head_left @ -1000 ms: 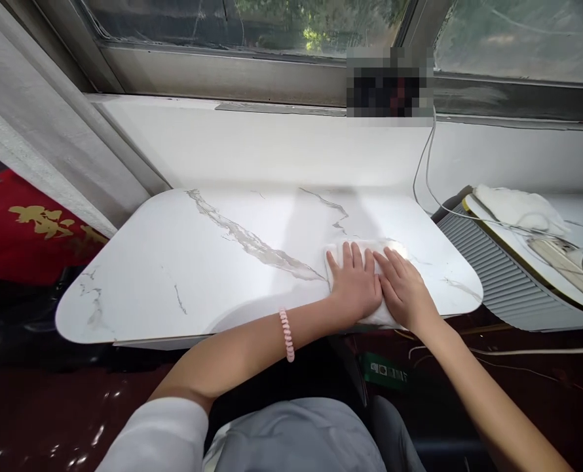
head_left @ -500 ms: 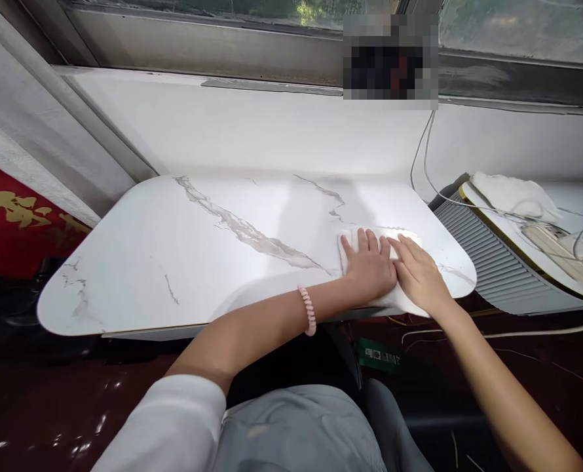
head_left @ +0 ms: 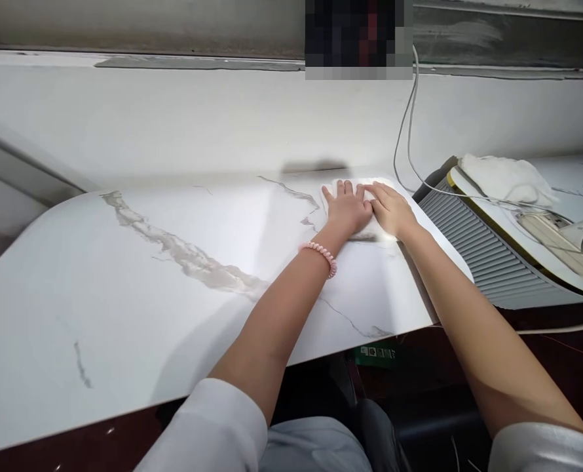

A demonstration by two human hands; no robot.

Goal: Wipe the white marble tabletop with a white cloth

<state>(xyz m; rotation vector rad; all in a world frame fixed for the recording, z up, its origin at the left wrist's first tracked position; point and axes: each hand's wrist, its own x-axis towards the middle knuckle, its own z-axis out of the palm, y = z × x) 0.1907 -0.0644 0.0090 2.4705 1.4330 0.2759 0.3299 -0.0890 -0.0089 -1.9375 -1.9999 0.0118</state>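
Note:
My left hand (head_left: 346, 207) and my right hand (head_left: 391, 208) lie flat side by side, fingers stretched out, pressing a folded white cloth (head_left: 373, 230) against the white marble-patterned tabletop (head_left: 124, 282). The cloth sits near the table's far right corner, close to the wall; only its edges show around my hands. A pink coiled band (head_left: 319, 252) circles my left wrist.
To the right stands a grey ribbed unit (head_left: 478, 259) with a second white cloth (head_left: 505, 178), a power strip (head_left: 551, 237) and white cables (head_left: 403, 131) running up the wall. A white sill (head_left: 173, 118) backs the table. Below the table edge the floor is dark.
Both hands have slid the cloth away from the near edge toward the far right corner by the wall. My view has moved closer and lower over the table.

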